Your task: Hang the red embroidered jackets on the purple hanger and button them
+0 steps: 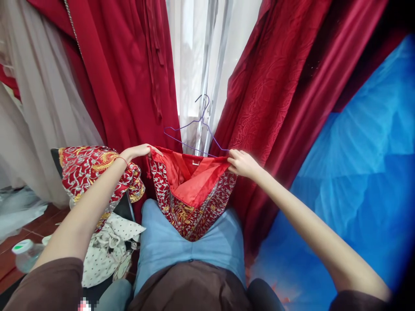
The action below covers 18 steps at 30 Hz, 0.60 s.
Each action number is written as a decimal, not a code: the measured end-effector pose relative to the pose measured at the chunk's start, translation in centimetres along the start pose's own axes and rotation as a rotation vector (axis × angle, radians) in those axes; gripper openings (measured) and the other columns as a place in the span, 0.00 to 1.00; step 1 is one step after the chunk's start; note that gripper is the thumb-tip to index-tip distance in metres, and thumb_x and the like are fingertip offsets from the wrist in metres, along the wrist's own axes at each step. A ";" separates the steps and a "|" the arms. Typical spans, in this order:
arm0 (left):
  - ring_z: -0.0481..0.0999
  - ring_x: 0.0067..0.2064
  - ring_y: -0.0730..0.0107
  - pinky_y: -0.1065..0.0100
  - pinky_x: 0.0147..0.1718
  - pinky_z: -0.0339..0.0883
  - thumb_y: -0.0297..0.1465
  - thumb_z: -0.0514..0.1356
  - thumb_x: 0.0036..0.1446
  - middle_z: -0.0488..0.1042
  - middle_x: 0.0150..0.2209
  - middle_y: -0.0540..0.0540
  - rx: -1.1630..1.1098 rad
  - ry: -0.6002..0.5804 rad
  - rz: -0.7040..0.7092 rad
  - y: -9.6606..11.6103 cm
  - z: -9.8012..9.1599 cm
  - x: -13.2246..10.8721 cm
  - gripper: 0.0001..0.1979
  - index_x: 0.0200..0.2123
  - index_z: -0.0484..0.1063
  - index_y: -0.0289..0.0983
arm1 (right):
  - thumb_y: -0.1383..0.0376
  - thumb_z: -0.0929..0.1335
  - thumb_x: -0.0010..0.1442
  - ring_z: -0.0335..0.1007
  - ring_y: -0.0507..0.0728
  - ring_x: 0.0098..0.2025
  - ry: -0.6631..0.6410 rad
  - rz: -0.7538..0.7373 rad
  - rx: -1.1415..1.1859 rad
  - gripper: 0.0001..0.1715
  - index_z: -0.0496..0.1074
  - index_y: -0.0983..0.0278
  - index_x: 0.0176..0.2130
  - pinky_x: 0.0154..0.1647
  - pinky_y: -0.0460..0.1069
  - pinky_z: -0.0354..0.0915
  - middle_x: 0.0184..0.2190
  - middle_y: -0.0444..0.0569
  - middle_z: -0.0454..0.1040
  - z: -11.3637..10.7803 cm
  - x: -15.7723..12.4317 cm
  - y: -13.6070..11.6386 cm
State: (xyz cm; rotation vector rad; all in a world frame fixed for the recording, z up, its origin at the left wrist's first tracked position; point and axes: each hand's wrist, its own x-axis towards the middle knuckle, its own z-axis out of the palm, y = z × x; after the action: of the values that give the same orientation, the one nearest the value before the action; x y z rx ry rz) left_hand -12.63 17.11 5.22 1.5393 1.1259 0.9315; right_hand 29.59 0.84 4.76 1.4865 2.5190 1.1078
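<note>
Stretched between my two hands is a red embroidered skirt (191, 207) with a bright red lining, its waistband level and its folds hanging toward my lap. My left hand (139, 151) grips the waistband's left end. At the right end, my right hand (240, 163) is closed on the band. A purple wire hanger (186, 126) shows just behind the waistband, its right corner touching or close to my right hand; whether the fingers hold it too, I cannot tell. Beside my left forearm, a matching red and gold embroidered garment (87, 168) lies draped over a dark chair.
Red curtains (129, 86) hang ahead around a metal pole (207, 65). A blue pleated fabric (327, 203) fills the right side. At lower left are a polka-dot cloth (106, 242) and a clear bottle with a green cap (24, 252). Pale drapes (45, 99) hang at far left.
</note>
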 end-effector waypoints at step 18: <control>0.62 0.18 0.72 0.71 0.22 0.57 0.27 0.56 0.38 0.61 0.12 0.52 0.426 0.190 0.189 -1.3 -2.4 1.2 0.05 0.14 0.65 0.36 | 0.66 0.62 0.61 0.65 0.56 0.37 0.186 -0.701 0.538 0.10 0.71 0.64 0.31 0.40 0.51 0.60 0.39 0.54 0.75 -6.7 -1.7 -16.1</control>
State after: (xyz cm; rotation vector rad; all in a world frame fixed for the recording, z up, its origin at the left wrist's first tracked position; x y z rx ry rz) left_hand -14.78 19.04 4.52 1.9595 1.3971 1.0260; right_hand 15.98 -9.07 -0.05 0.4104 3.2173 0.4923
